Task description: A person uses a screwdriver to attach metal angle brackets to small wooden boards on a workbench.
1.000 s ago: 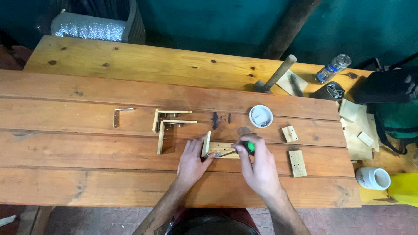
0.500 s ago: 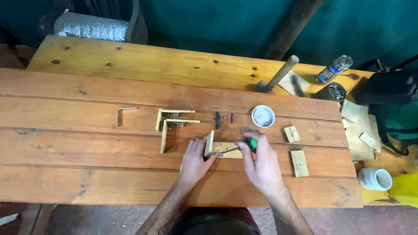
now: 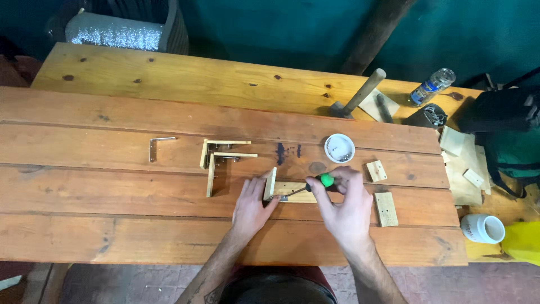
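Observation:
My left hand (image 3: 251, 206) presses on an L-shaped joint of two small wooden pieces (image 3: 279, 187) lying on the wooden workbench (image 3: 140, 197). My right hand (image 3: 347, 205) grips a screwdriver with a green handle (image 3: 322, 181), its shaft angled down-left to a metal bracket at the inner corner of the joint. Two finished wooden L-pieces (image 3: 222, 155) lie just to the left. A bare metal corner bracket (image 3: 158, 146) lies further left.
A small white cup of screws (image 3: 340, 148) stands behind my right hand. Two small wooden blocks (image 3: 384, 202) lie to the right. A hammer (image 3: 357, 95), a plastic bottle (image 3: 431, 86), wood offcuts (image 3: 462, 160) and a white mug (image 3: 482, 228) sit at the right.
Both hands stay on the wooden joint; the right hand's grip on the screwdriver has shifted slightly. The view has drifted a little.

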